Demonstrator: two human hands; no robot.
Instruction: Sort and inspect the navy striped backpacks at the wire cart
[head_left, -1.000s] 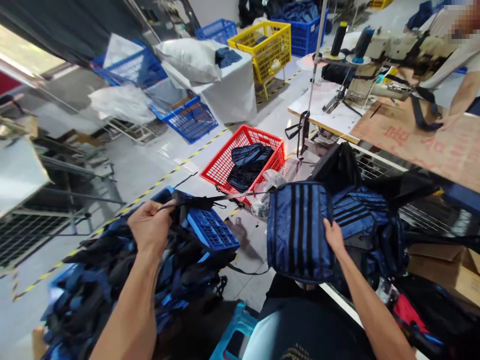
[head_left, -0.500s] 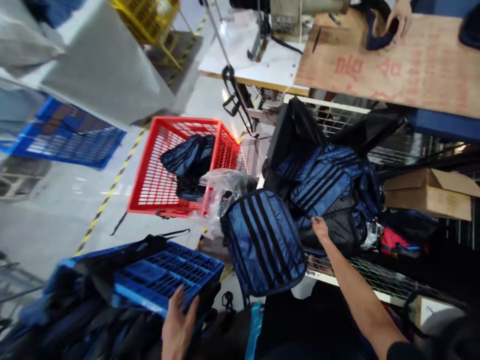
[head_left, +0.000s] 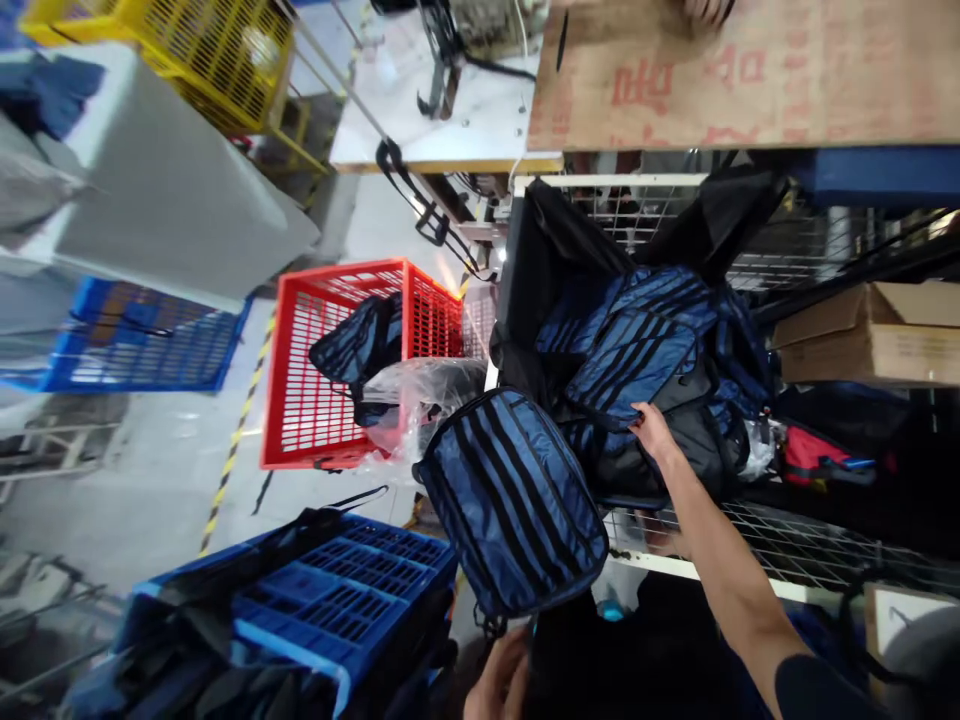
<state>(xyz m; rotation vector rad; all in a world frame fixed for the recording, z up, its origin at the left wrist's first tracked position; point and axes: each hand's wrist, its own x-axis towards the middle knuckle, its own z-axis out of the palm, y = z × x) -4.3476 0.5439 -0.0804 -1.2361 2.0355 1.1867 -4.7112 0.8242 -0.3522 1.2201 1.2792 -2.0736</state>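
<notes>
My right hand (head_left: 651,428) pinches the lower edge of a blue bag panel with black stripes (head_left: 634,365). That panel lies on a heap of similar blue and black pieces in a wire-mesh bin (head_left: 652,565). A boxy blue bag piece with black stripes (head_left: 517,500) rests tilted at the bin's near-left corner. Just below its bottom edge is my left hand (head_left: 496,678), fingers slightly bent and apparently holding nothing; the lower part of this hand is cut off by the frame.
A red crate (head_left: 271,400) with striped pieces stands left of the bin, clear plastic (head_left: 420,395) over its edge. Nearer is a blue crate (head_left: 337,590) beside dark fabric. A cardboard box (head_left: 825,330) sits right. Another person's hand (head_left: 709,10) rests on the cardboard-covered table (head_left: 697,90).
My left hand has moved right, from over the blue crate to below the boxy bag piece. My right hand remains at the heap, now gripping the panel's edge. The view has shifted.
</notes>
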